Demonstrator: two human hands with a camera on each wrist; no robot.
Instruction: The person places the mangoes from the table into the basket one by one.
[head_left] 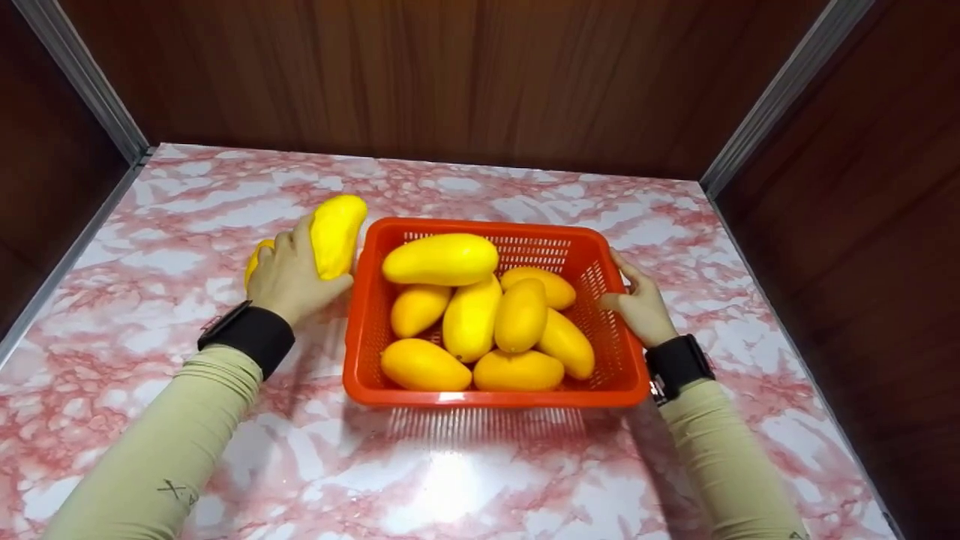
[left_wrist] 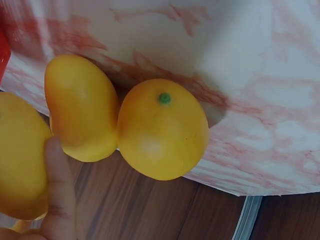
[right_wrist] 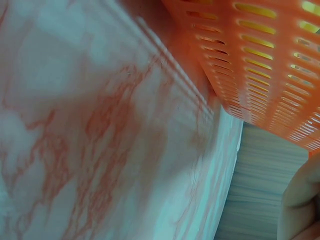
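The fingers of the left hand [head_left: 289, 274] curled around a yellow mango [head_left: 337, 234], just left of the orange basket [head_left: 360, 330]. The mango's long side pointed away from the person. The right hand [head_left: 639, 300] rested on the basket's right wall, fingers straight.

Dark brown wooden walls [head_left: 450, 75] are enclosing a pink-and-white marbled bench [head_left: 465, 480]. Overhead light is glaring off its glossy front.
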